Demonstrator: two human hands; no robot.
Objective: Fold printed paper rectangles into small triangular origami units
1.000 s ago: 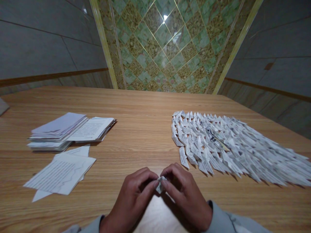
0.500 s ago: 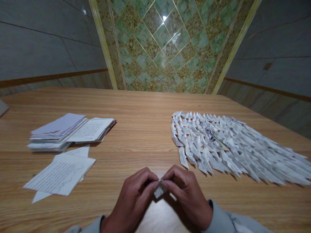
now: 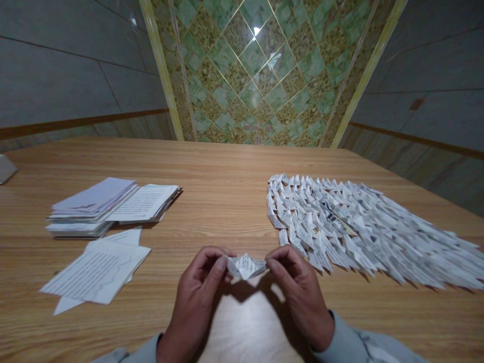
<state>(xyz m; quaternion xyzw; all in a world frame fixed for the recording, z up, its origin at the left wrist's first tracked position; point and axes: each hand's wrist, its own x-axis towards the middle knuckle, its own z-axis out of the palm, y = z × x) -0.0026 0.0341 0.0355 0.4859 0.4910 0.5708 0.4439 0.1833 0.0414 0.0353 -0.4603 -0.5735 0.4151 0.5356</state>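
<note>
Between my two hands is a small paper boat (image 3: 245, 266) folded from printed paper, held just above the table with its pointed middle showing. My left hand (image 3: 202, 290) pinches its left tip between thumb and fingers. At the other end, my right hand (image 3: 298, 292) pinches the right tip in the same way. Beyond my right hand, many folded paper boats (image 3: 355, 227) stand packed in rows, the closest ones just past my fingers.
On the left of the wooden table (image 3: 212, 201) are stacked sheets of paper (image 3: 94, 196), with an open-looking printed pile (image 3: 145, 201) against them. A few loose printed sheets (image 3: 96, 269) lie nearer. A pale object (image 3: 5, 169) sits at the far left edge. Tiled walls rise behind.
My hands have moved apart and slightly up, pulling the small folded paper out sideways. It now shows as a spread boat shape rather than a compact fold.
</note>
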